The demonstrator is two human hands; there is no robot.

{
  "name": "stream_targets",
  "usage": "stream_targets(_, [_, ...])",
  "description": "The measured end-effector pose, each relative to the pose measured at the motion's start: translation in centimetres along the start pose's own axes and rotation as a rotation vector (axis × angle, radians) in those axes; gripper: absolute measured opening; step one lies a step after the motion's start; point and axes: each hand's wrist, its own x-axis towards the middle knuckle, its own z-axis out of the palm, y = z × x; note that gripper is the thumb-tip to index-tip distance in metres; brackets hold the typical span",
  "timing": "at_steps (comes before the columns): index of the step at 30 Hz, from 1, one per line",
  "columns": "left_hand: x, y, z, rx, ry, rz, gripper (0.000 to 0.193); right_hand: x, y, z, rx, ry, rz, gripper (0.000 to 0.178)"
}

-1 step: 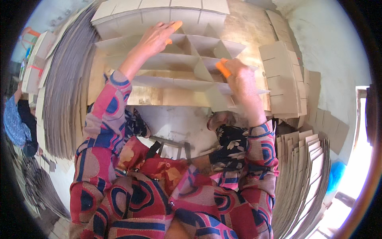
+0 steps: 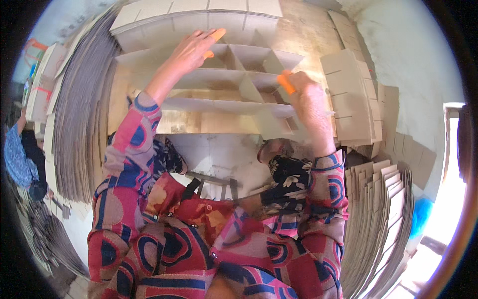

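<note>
A cardboard divider grid of interlocked long and short strips lies on the wooden work surface in front of me. Above its far strips is my left hand, thumb and index finger apart, with orange covers on both. I see nothing held between those fingers. My right hand is over the right end of the grid, its fingers curled and orange covers on the tips. It is somewhat blurred, and whatever its fingers close on is hidden. Several open cells show between the two hands.
Behind the grid lies a stack of slotted cardboard strips. A tall stack of cardboard sheets stands at left, slotted pieces at right. More sheets stand by my right elbow. Another person's blue sleeve shows far left.
My right hand has moved slightly to the right over the grid's end. My left hand stays nearly in place, and the whole view has shifted a little.
</note>
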Motion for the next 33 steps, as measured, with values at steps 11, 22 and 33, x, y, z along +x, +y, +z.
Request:
stream_targets(11, [-6.1,6.8,-4.6,-0.058,0.222,0.063,0.060,-10.9,19.9,-6.7,-0.849,-0.022,0.890,0.047])
stream_targets(22, [-10.7,6.3,-4.6,-0.058,0.232,-0.093,0.047,-13.5,24.7,-7.5,-0.754,0.068,0.783,0.042])
stream_targets(33, [-11.7,5.6,-4.4,-0.072,0.312,0.024,0.027,-11.1,20.3,-9.5,-0.575,0.308,0.915,0.023])
